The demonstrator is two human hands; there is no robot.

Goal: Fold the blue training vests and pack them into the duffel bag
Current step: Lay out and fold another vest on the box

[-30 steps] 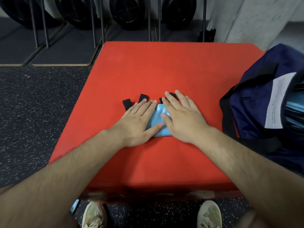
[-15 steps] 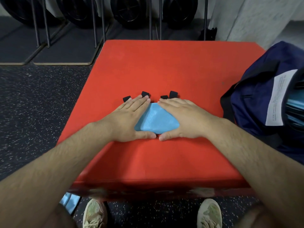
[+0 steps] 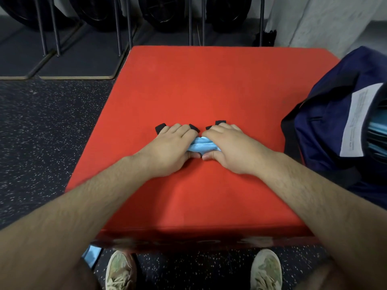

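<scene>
Head view: at frame centre, the left hand (image 3: 171, 147) and right hand (image 3: 228, 147) lie knuckles-up, fingers curled over the folded blue vest (image 3: 201, 145) and thumbs at its near edge, clasping it on the red box (image 3: 209, 84). The duffel bag (image 3: 326, 130) sits at the right edge.

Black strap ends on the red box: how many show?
4 strap ends: one on the outer side of the left hand, one by its index fingertip, two past the right hand. The hands, gripping the blue vest, may hide more.
</scene>
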